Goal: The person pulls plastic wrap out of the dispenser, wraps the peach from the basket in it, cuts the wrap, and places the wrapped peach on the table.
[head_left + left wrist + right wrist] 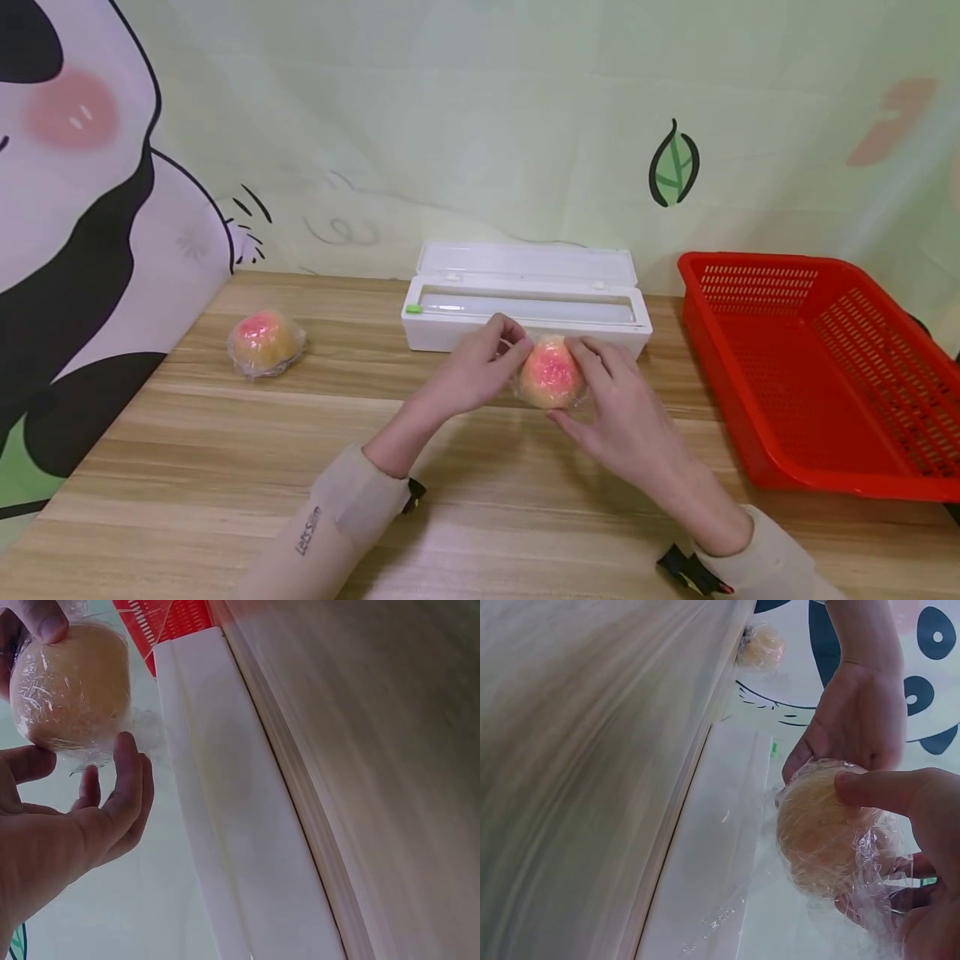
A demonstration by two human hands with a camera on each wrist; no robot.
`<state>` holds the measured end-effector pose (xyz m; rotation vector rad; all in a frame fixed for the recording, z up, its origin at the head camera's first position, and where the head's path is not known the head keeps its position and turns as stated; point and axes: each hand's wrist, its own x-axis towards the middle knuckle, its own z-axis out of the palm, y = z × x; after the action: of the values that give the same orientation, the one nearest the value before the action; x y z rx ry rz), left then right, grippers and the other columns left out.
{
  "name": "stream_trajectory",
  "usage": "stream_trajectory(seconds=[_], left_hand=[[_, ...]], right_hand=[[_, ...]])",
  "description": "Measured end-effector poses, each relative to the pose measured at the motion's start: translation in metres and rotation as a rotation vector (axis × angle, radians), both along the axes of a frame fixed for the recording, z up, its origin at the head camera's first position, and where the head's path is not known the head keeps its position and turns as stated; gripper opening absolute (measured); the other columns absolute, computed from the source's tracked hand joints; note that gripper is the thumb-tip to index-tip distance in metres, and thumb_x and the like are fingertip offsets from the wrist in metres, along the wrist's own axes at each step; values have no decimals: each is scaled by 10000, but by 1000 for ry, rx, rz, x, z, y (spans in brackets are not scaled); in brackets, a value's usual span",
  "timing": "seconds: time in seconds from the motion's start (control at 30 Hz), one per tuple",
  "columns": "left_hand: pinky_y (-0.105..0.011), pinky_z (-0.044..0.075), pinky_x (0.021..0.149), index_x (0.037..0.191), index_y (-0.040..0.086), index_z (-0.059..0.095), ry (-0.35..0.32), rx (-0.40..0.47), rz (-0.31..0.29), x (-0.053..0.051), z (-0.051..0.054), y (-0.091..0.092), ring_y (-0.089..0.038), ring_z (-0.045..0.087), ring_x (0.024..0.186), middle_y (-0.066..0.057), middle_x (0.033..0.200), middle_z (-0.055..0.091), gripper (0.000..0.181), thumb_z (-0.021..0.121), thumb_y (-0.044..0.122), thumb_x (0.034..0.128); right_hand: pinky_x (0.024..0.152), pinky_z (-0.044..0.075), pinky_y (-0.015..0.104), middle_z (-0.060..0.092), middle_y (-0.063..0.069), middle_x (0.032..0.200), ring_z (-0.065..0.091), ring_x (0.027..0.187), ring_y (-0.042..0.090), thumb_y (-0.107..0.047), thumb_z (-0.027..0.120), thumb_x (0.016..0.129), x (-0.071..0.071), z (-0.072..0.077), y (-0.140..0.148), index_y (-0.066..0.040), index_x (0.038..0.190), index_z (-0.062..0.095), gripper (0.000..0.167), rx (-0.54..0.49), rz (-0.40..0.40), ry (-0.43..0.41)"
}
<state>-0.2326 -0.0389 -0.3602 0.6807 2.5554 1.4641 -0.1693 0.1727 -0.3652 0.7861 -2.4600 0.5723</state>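
A pink-and-yellow peach in clear plastic wrap is held up between both hands, in front of the white box. My right hand grips it from the right, thumb underneath and fingers over the upper side. On the other side, my left hand holds the wrapped peach at its edge with curled fingertips. The left wrist view shows the plastic wrap sticking out past the left fingers. Loose, crumpled film bunches near the right palm in the right wrist view.
The white cling-film box stands at the back with its lid raised, a film roll inside and a green slider at the left. Another wrapped peach sits on the table's left. A red plastic basket is at the right.
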Motion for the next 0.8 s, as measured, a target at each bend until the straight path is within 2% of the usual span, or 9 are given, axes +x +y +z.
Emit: stream_trajectory(seconds=[0.1,0.27,0.4,0.53,0.67,0.8], left_hand=[[-336,571,763,1294,36,542,-13,-5,-11,0,0,1,-236,630,1025,-115,1205,630,350,466,313,1092],[-349,546,744,1292,10,573,-25,16,-56,1,0,1,-232,604,938,-107,1108,632,376,411,294,1107],[-361,543,810,1295,-12,576,-19,27,-88,1,0,1,-230,599,1008,-97,1143,623,484,420,403,1102],[-361,557,830,1307,19,545,-46,15,-105,2,0,0,-230,601,1085,-99,1203,617,560,525,514,1046],[-357,574,791,1297,53,481,-112,44,-135,2,0,0,-241,618,1047,-104,1196,604,584,690,484,963],[-348,571,794,1282,77,447,-156,74,-136,1,0,0,-237,623,1011,-92,1171,596,631,792,436,893]], right_hand=[[978,515,512,547,239,1343,529,1193,389,-172,998,659,0,-1,0,82,1388,532,902,2,8,20],[980,513,517,541,242,1346,523,1198,396,-153,996,659,0,-1,0,76,1388,540,890,2,33,58],[981,513,519,540,238,1353,518,1216,395,-137,997,654,-1,-1,0,68,1386,543,885,-3,39,77],[998,503,514,541,228,1364,516,1226,389,-130,997,654,-1,-2,0,60,1393,548,886,-9,50,90],[997,502,511,543,211,1375,512,1227,380,-121,997,652,-1,-1,0,50,1403,552,890,-7,67,100],[1006,496,510,550,209,1381,511,1230,379,-104,999,643,-1,0,0,46,1400,556,890,-23,81,105]])
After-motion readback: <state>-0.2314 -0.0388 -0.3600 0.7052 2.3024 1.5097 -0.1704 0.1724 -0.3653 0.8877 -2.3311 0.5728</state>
